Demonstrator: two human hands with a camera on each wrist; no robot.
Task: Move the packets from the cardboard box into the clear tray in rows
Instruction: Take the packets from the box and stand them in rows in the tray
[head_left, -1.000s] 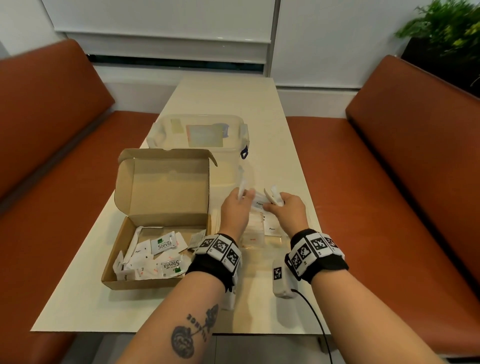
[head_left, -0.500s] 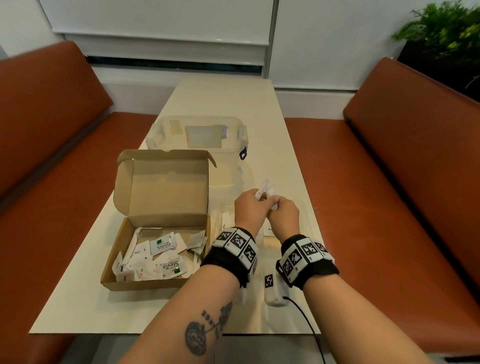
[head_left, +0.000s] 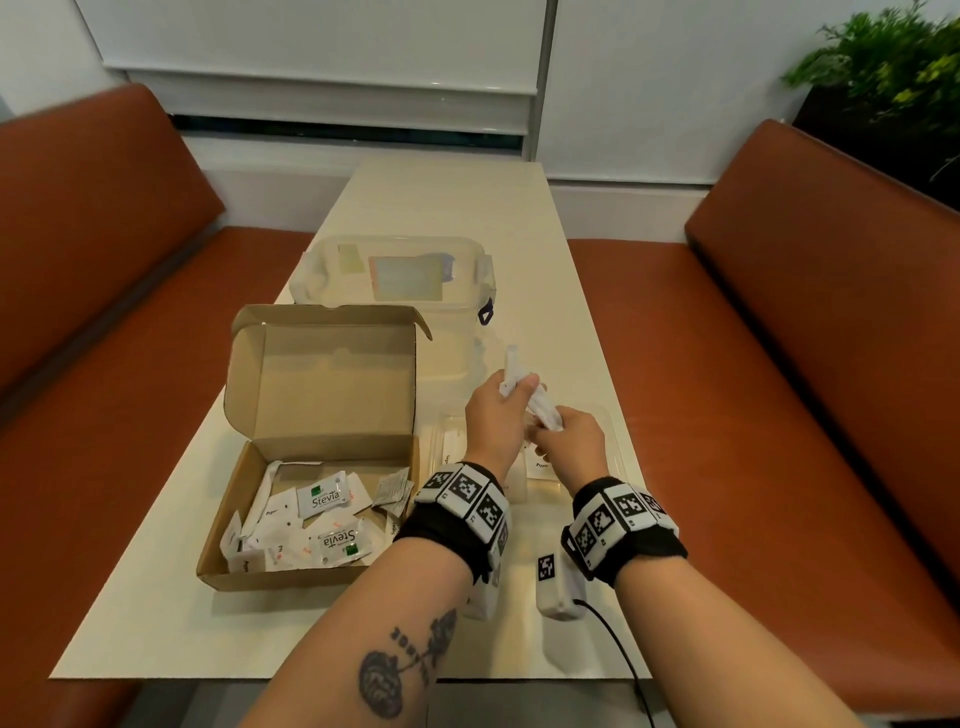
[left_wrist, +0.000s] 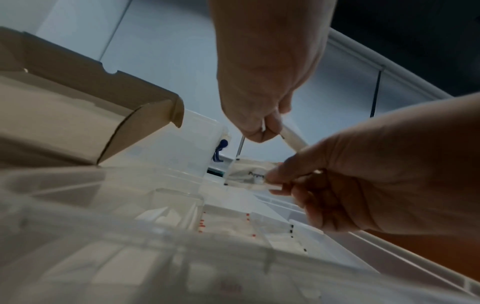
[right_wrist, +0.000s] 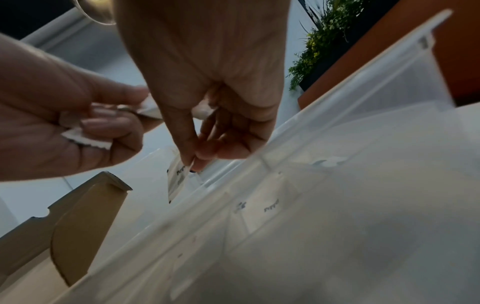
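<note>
The open cardboard box (head_left: 317, 395) sits on the left of the table with several white packets (head_left: 311, 525) loose in its bottom. To its right lies the clear tray (head_left: 615, 434), with a few packets flat in its compartments (right_wrist: 262, 207). Both hands hover over the tray. My left hand (head_left: 511, 387) grips a small bunch of white packets (head_left: 511, 364), seen also as packets (right_wrist: 85, 139) in the right wrist view. My right hand (head_left: 550, 431) pinches one packet (left_wrist: 249, 174) between thumb and finger, and this packet (right_wrist: 178, 179) hangs just above the tray.
A clear lidded container (head_left: 395, 275) stands behind the box's raised lid. Orange benches (head_left: 779, 389) flank the narrow table (head_left: 467, 208). A potted plant (head_left: 893, 78) is at the far right. The table's near edge (head_left: 208, 670) runs under my forearms.
The hands came together above the tray half a second ago. Now the right hand has drawn slightly down and toward me with one packet pinched; the left still holds its bunch.
</note>
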